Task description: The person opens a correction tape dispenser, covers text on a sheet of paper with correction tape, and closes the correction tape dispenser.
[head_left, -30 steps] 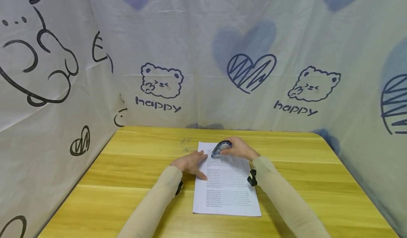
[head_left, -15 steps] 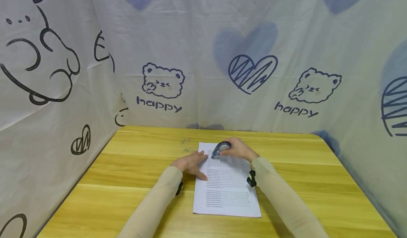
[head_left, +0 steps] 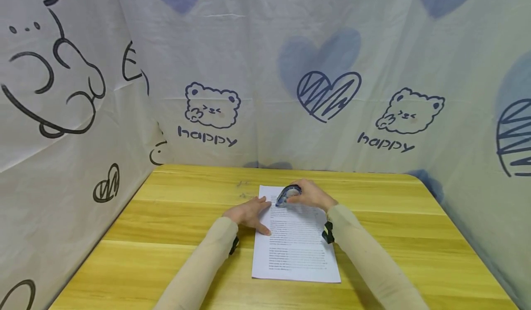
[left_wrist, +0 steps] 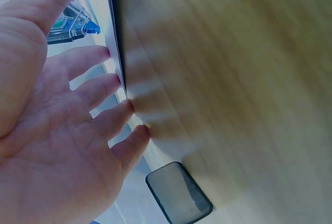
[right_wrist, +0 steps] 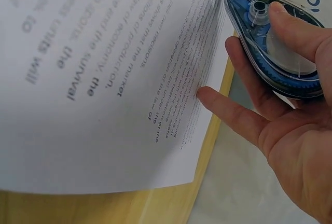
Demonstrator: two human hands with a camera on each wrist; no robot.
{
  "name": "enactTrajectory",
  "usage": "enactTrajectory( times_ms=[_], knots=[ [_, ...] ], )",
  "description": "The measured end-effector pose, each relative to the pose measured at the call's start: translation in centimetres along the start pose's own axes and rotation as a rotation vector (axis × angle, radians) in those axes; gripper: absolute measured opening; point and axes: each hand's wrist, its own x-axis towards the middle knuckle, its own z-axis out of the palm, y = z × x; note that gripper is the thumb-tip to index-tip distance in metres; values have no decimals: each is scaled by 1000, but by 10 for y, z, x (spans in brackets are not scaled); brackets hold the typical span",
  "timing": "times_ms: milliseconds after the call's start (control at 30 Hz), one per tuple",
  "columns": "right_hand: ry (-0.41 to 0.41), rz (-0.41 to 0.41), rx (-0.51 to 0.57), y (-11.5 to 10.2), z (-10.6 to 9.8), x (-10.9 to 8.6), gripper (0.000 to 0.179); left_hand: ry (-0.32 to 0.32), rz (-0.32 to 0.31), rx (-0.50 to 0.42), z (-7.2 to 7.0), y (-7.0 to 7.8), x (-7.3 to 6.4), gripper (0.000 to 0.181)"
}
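A printed sheet of paper lies upright-facing on the wooden table in the head view. My left hand rests at its left edge, fingers and thumb spread and fairly straight. In my right hand is a clear and blue correction tape dispenser, its blue tip against or just over the upper left lines of text. The right wrist view shows the dispenser pinched with the thumb on its side, while one finger extends to the paper. The dispenser's tip also appears beyond the left hand in the left wrist view.
The yellow wooden table extends on both sides of the paper. Behind it and at the sides hangs a pale curtain with printed hearts and bears. A dark-rimmed, rounded rectangular thing shows low in the left wrist view; its kind is unclear.
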Motion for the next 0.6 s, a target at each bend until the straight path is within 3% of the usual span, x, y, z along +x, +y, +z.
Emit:
enactTrajectory(
  times_ms=[333, 600],
  knots=[
    [-27, -29, -60, -7, -4, -2, 49, -11, 1, -16, 0, 0, -1, 98],
    [-60, -22, -46, -9, -7, -1, 37, -13, 9, -5, 0, -1, -1, 98]
  ],
)
